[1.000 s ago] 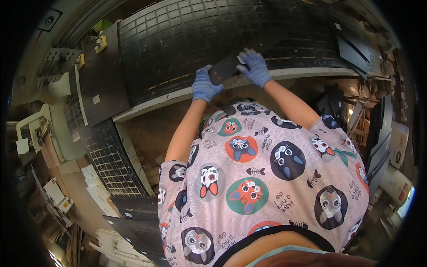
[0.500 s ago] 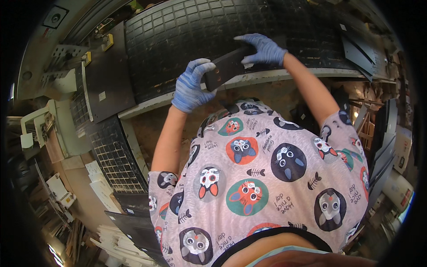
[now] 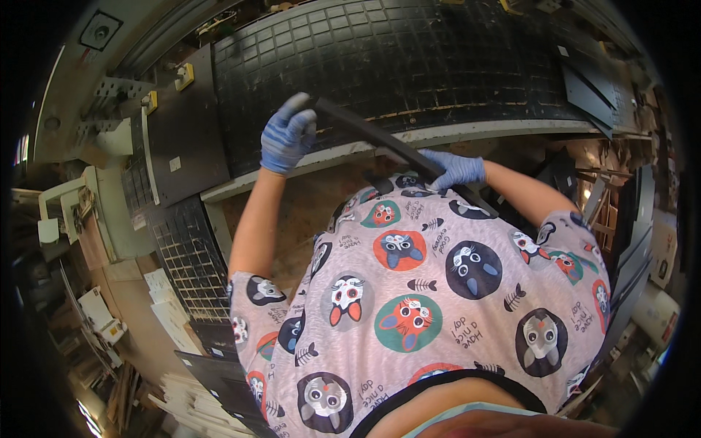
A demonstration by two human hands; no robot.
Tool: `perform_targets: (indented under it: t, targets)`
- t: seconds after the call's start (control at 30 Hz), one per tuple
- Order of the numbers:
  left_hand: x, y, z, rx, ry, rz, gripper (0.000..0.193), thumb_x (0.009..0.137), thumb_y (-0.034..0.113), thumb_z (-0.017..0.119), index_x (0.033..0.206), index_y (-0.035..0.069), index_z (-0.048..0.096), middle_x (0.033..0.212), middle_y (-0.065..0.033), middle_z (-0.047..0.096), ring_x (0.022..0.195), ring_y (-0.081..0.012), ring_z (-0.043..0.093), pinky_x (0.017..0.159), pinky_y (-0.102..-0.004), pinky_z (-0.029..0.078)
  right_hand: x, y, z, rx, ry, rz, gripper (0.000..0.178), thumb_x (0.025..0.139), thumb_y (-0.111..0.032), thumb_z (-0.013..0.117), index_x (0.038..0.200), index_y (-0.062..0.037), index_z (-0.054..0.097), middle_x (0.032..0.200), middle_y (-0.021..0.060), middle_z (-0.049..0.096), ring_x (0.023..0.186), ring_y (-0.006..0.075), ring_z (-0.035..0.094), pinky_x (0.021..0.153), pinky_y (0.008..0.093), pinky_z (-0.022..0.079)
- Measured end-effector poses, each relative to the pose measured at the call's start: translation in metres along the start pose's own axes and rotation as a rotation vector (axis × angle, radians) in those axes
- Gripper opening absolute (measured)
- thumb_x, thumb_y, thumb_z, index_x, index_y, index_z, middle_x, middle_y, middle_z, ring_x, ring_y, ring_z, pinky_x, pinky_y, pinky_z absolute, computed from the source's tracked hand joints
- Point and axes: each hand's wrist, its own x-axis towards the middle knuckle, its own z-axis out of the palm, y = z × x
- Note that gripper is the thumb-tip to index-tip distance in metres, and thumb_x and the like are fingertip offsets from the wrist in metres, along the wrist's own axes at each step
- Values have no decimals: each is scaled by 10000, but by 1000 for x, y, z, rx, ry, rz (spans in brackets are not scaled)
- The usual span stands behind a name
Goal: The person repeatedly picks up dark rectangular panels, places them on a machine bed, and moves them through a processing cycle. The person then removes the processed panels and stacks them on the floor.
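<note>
A long, narrow black board [image 3: 369,134] slants from upper left to lower right in front of my body, seen nearly edge-on. Its upper left end is gripped by my left hand [image 3: 287,137], in a blue-and-white striped glove with grey fingertips, above the workbench edge. My right hand [image 3: 454,169], gloved the same way, is closed around the board's lower part close to my shirt. Some of its fingers are hidden by the board. The black workbench [image 3: 350,69] with a gridded top lies beyond both hands.
A dark panel [image 3: 188,128] lies on the left of the bench, near yellow clamps [image 3: 185,77]. Grey panels [image 3: 590,98] rest at the right end. A second gridded surface [image 3: 188,255] stands left of me. Pale strips [image 3: 197,398] are piled at lower left.
The board has turned from its broad face to nearly edge-on. Its right end has swung down toward my body with my right hand, while my left hand has shifted slightly left.
</note>
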Motion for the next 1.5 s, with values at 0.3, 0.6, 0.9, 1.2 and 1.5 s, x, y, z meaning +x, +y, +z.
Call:
perform_targets:
  t: [0.3, 0.6, 0.9, 1.2, 1.5]
  targets:
    - [-53, 50, 54, -164, -36, -619, 583, 684, 149, 708, 1208, 129, 454, 1324, -165, 377, 1177, -346, 436, 960, -398, 406, -54, 85, -4, -1039, 940, 675, 812, 666, -269, 684, 1393, -269, 321, 1194, 153, 451, 1100, 328, 447, 882, 469, 376]
    - [-57, 58, 76, -120, -179, -724, 573, 674, 101, 711, 1203, 105, 488, 1321, -142, 388, 1179, -301, 436, 962, -380, 408, -56, 133, -123, -84, 895, 253, 619, 742, -287, 678, 1291, -91, 469, 1101, 205, 587, 1007, 296, 567, 896, 337, 432]
    - [-81, 69, 67, -70, -160, -885, 564, 677, 49, 691, 1206, 80, 498, 1343, -124, 365, 1196, -266, 434, 941, -347, 432, -19, 92, -190, -574, 1331, 636, 867, 687, -562, 656, 1403, -220, 305, 1411, 160, 330, 1277, 336, 344, 997, 438, 349]
    - [-84, 91, 74, 35, -132, -1034, 561, 680, 130, 711, 1198, 93, 500, 1331, -145, 384, 1225, -317, 391, 1024, -390, 339, 21, 79, -202, -757, 1220, 681, 692, 771, -425, 608, 1386, -276, 327, 1422, 133, 310, 1245, 340, 341, 976, 478, 345]
    - [-95, 99, 77, 45, -139, -1137, 568, 677, 134, 711, 1204, 98, 500, 1329, -142, 387, 1221, -321, 396, 1017, -392, 350, 51, 55, -276, -786, 1150, 627, 685, 786, -459, 585, 1390, -274, 320, 1432, 138, 295, 1267, 357, 327, 968, 461, 366]
